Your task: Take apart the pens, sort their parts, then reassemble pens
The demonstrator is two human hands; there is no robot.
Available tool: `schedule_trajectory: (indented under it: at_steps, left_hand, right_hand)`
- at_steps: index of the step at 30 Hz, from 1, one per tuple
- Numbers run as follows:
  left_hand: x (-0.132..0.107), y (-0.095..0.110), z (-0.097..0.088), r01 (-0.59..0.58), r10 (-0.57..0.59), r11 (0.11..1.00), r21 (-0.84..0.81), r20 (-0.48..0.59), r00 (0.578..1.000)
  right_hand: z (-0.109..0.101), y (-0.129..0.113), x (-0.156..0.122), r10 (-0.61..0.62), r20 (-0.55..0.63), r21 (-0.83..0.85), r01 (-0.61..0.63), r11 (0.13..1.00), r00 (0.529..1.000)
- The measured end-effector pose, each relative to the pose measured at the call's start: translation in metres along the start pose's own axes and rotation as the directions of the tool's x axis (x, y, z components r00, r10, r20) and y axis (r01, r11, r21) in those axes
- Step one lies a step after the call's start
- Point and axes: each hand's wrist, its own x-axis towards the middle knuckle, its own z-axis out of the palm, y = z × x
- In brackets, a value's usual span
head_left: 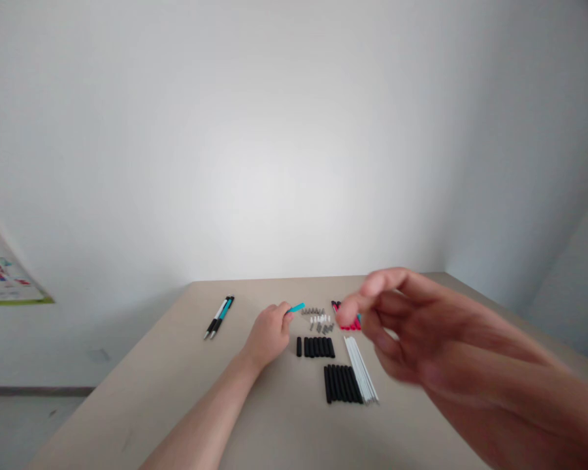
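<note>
The left hand (269, 333) is resting on the beige tabletop (176, 391) and pinching a short teal plastic pen piece (297, 307) in its fingertips, just beside a cluster of small grey metal springs (313, 311). The right hand (406, 326) is hovering blurred near the camera, fingers loosely curled, partly covering a pile of red plastic pen pieces (353, 324). A row of short black sleeves (315, 346), a row of longer black tubes (342, 383), thin white refill tubes (360, 369) and two assembled teal-and-black pens (219, 317) are lying on the table.
</note>
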Motion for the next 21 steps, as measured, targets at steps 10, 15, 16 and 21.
schedule_trajectory:
  at_steps: [10, 15, 16, 21]
  left_hand:
    - [-0.001, 0.000, -0.002, -0.111, 0.112, 0.993, -0.036, 0.020, 0.994]
    - [-0.001, 0.006, 0.000, -0.135, 0.137, 0.990, -0.042, 0.055, 0.989]
    - [-0.001, 0.008, 0.000, -0.140, 0.143, 0.989, -0.045, 0.063, 0.988]
    - [-0.001, 0.013, -0.001, -0.165, 0.169, 0.985, -0.049, 0.093, 0.981]
  right_hand:
    - [0.066, 0.137, 0.038, 0.054, 0.124, -0.452, 0.008, 0.892, 0.991]
    - [0.070, 0.139, 0.039, 0.064, 0.216, -0.385, 0.025, 0.923, 0.974]
    - [0.070, 0.138, 0.040, 0.075, 0.228, -0.381, 0.018, 0.925, 0.971]
    - [0.072, 0.134, 0.040, 0.119, 0.269, -0.377, -0.009, 0.926, 0.956]
